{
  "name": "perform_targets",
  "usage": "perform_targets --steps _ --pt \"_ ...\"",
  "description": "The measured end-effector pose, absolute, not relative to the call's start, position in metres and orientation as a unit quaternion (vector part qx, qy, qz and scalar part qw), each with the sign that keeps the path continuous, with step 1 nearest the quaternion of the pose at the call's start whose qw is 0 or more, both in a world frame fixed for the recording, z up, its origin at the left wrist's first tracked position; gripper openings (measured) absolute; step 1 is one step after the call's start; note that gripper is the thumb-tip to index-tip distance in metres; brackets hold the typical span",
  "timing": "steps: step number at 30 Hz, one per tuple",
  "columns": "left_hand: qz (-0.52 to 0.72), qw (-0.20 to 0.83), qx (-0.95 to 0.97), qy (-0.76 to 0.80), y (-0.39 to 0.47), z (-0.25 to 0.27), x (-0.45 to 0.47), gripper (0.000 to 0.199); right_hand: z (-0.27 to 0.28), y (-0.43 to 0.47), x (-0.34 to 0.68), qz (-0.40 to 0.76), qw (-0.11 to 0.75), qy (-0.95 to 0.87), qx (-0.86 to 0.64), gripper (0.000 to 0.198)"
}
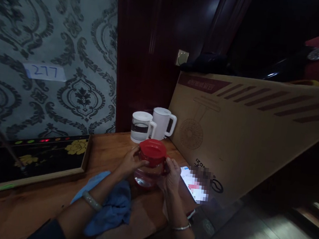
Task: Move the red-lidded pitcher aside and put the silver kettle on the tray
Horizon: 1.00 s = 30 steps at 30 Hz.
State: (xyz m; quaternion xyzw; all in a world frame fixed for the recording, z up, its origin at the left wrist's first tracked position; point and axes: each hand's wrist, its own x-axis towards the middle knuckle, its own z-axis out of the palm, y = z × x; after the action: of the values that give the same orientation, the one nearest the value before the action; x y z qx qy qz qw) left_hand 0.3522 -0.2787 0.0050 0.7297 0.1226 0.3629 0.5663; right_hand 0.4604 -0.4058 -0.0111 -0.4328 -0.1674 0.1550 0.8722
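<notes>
A clear pitcher with a red lid (153,149) stands upright between my two hands, over the wooden table. My left hand (130,163) grips its left side, the thumb across the front just below the lid. On the other side, the fingers of my right hand (173,173) close on the pitcher's red handle area, which they partly cover. A crumpled blue cloth (114,208) lies on the table beneath and beside my left forearm. Close to my right hand is a phone (194,185) with a lit screen.
Behind the pitcher stand a glass kettle with a white lid (140,127) and a white kettle (161,123). A large cardboard box (250,133) borders the right side. At left lies a black tea tray (48,160) with gold flowers. The wooden table (101,147) ends near my right forearm.
</notes>
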Motion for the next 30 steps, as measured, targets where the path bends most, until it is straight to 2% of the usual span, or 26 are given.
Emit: perform_targets --steps 5,10,13,15,16,19,21,23,26,30 --pt "0.362 0.568 0.731 0.113 -0.283 0.008 0.351 0.076 -0.013 -0.405 0.460 0.157 0.869 -0.166 -0.440 0.038" --pt "0.304 0.523 0.789 0.107 -0.281 0.009 0.331 0.088 -0.018 -0.412 0.468 0.146 0.838 -0.201 -0.486 0.032" --pt "0.269 0.461 0.830 0.161 -0.277 0.003 0.298 0.096 -0.020 -0.435 0.460 -0.014 0.812 -0.207 -0.546 0.028" --pt "0.261 0.402 0.857 0.191 -0.275 -0.003 0.272 0.090 -0.022 -0.451 0.440 -0.123 0.777 -0.221 -0.577 0.021" --pt "0.263 0.374 0.866 0.200 -0.275 -0.006 0.259 0.085 -0.023 -0.457 0.427 -0.132 0.751 -0.267 -0.589 0.016" --pt "0.281 0.307 0.885 0.211 -0.278 -0.014 0.226 0.068 -0.033 -0.458 0.388 -0.030 0.624 -0.500 -0.600 0.020" --pt "0.290 0.266 0.893 0.218 -0.281 -0.020 0.210 0.061 -0.041 -0.446 0.372 0.039 0.518 -0.593 -0.616 0.037" --pt "0.295 0.227 0.901 0.223 -0.284 -0.028 0.198 0.058 -0.047 -0.430 0.366 0.062 0.449 -0.586 -0.672 0.054" --pt "0.291 0.183 0.914 0.215 -0.287 -0.046 0.185 0.057 -0.049 -0.412 0.370 0.077 0.397 -0.529 -0.746 0.068" --pt "0.284 0.134 0.923 0.222 -0.295 -0.073 0.170 0.054 -0.047 -0.404 0.377 0.063 0.417 -0.513 -0.748 0.070"
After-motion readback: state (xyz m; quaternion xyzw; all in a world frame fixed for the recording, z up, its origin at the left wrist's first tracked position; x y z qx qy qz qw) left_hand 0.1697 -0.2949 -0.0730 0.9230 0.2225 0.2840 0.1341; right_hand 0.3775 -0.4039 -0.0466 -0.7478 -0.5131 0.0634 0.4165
